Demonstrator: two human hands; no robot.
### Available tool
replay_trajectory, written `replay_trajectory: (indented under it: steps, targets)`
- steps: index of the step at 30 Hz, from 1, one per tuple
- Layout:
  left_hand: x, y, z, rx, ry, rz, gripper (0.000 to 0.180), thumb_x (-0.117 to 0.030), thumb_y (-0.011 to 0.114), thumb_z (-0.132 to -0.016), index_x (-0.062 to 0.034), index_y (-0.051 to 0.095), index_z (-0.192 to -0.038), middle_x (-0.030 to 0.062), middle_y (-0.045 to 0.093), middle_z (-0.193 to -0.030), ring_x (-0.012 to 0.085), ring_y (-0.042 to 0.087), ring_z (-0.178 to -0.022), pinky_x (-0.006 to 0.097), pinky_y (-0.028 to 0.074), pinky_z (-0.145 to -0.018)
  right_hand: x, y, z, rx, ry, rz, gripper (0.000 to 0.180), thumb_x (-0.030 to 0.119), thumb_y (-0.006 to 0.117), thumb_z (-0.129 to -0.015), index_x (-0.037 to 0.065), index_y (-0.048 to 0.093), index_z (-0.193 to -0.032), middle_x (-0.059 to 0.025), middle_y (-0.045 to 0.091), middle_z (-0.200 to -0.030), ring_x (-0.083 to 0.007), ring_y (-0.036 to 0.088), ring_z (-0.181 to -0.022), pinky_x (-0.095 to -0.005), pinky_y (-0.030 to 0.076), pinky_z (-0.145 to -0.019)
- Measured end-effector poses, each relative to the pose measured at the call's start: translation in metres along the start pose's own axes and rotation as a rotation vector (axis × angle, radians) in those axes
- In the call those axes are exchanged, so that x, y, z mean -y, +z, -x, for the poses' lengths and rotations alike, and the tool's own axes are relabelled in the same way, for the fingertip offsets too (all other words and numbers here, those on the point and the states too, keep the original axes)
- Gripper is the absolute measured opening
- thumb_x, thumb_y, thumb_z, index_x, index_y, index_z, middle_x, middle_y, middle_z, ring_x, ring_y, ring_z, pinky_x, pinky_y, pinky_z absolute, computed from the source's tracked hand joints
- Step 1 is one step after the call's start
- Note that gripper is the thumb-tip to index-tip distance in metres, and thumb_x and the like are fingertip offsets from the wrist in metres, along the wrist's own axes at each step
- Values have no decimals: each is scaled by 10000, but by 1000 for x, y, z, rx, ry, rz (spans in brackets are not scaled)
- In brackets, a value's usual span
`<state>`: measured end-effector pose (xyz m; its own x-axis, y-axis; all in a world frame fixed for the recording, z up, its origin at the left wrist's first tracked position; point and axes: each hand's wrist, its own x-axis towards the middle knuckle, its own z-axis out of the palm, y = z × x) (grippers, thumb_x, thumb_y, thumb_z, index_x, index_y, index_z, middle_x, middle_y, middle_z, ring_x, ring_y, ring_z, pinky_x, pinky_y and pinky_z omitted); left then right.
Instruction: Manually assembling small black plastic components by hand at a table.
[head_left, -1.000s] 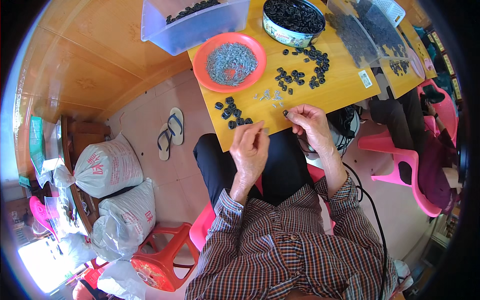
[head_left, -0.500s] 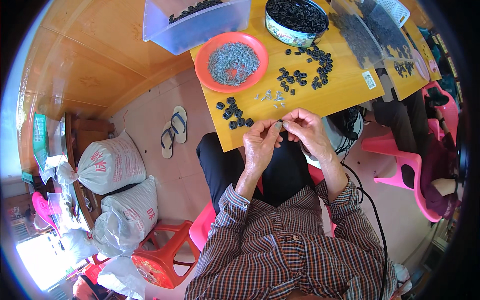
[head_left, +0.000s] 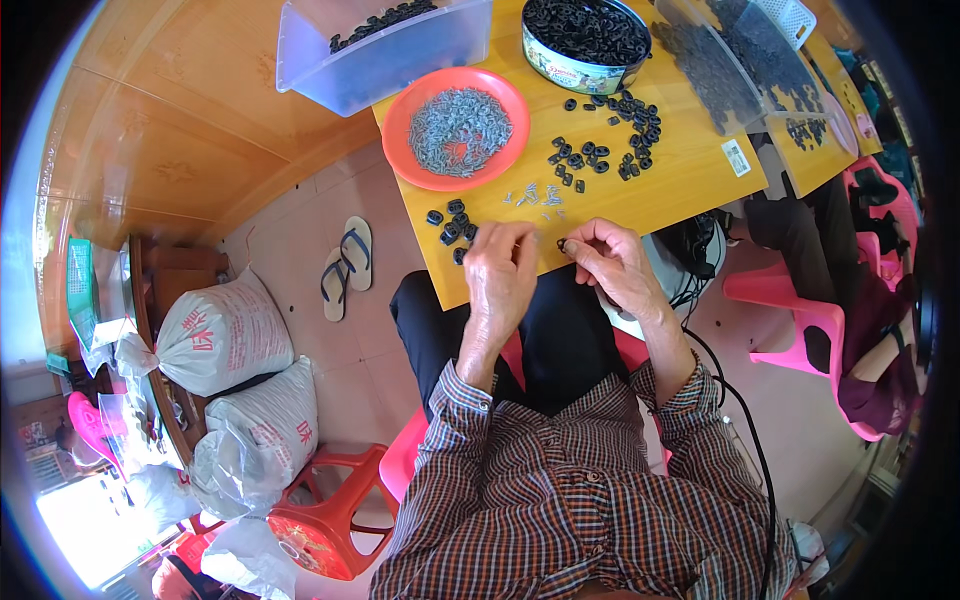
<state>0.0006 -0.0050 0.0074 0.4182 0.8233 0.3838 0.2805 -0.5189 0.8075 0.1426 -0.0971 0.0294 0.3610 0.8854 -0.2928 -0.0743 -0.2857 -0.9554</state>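
Pinched between the thumb and fingers of my right hand [head_left: 622, 268] is a small black plastic piece [head_left: 564, 244], just off the table's near edge. My left hand [head_left: 500, 275] is apart from it, over the near left corner, beside a cluster of black oval two-hole pieces [head_left: 457, 222]. Its fingers are bent and blurred, so whether they hold anything is unclear. Several small silver screws [head_left: 535, 195] lie loose beyond my hands. Farther back, a red plate [head_left: 398, 130] bears a heap of such screws. More black pieces [head_left: 580, 160] are scattered to its right.
A round tin [head_left: 580, 72] full of black pieces and a clear plastic box [head_left: 385, 70] stand at the back of the yellow table [head_left: 690, 185]. Another clear bin [head_left: 715, 90] is at right. A person sits on a pink chair [head_left: 790, 310] there. White sacks [head_left: 225, 330] and slippers [head_left: 345, 265] are on the floor.
My hands were together on a small black piece. Now my left hand has drawn away to the left, toward the cluster, while my right hand stays in place with the piece.
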Motion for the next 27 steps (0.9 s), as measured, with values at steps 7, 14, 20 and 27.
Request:
replay_trajectory:
  steps: [7, 14, 20, 27]
  targets:
    - [9, -6, -30, 1, 64, -415, 74, -55, 645, -786, -39, 671, -853, 133, 582, -801, 307, 613, -672, 391, 497, -600, -4, -3, -3, -33, 2, 8, 132, 117, 630, -874, -7, 619, -916, -10, 603, -751, -68, 539, -568, -190, 429, -513]
    - [20, 3, -37, 157, 42, -552, 104, -47, 607, -756, -35, 664, -842, 135, 548, -835, 309, 625, -755, 392, 517, -599, -6, -7, -4, -37, -30, -1, 157, 126, 611, -884, -29, 616, -914, -37, 611, -764, -79, 545, -575, -220, 453, -535]
    - [24, 8, -38, 122, 21, -528, 67, -105, 610, -817, -56, 655, -828, 127, 580, -850, 317, 625, -751, 418, 509, -651, -3, -8, -3, -41, -23, 15, 158, 126, 610, -884, -28, 619, -920, -42, 619, -763, -85, 557, -575, -222, 461, -538]
    - [19, 12, -35, 175, 96, -680, 41, -58, 587, -802, -41, 600, -837, 132, 537, -871, 320, 619, -788, 420, 517, -626, -5, -8, -4, -49, -12, 2, 165, 131, 614, -883, -28, 625, -928, -41, 618, -756, -88, 561, -575, -221, 459, -534]
